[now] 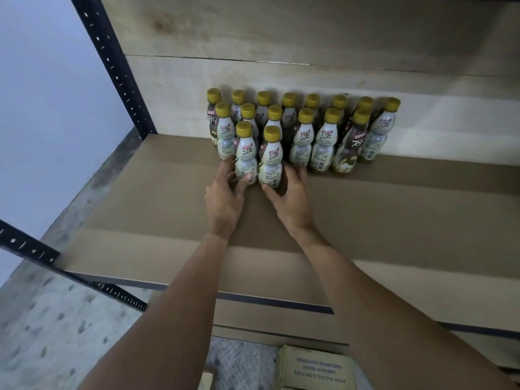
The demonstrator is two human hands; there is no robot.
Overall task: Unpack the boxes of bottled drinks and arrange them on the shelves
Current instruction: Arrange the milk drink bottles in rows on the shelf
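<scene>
Several small coffee bottles with yellow caps (305, 128) stand in rows at the back of a brown shelf board (146, 198). Two more bottles stand in front of them, side by side. My left hand (225, 192) grips the base of the front left bottle (246, 153), thumb across its label. My right hand (291, 195) wraps round the base of the front right bottle (270, 157). Both bottles are upright and rest on the shelf.
A black perforated steel upright (112, 66) stands at the shelf's left rear, and a black rail (70, 273) runs along the left front. A wooden back panel (281, 38) closes the shelf. An open cardboard box (315, 367) lies on the floor below.
</scene>
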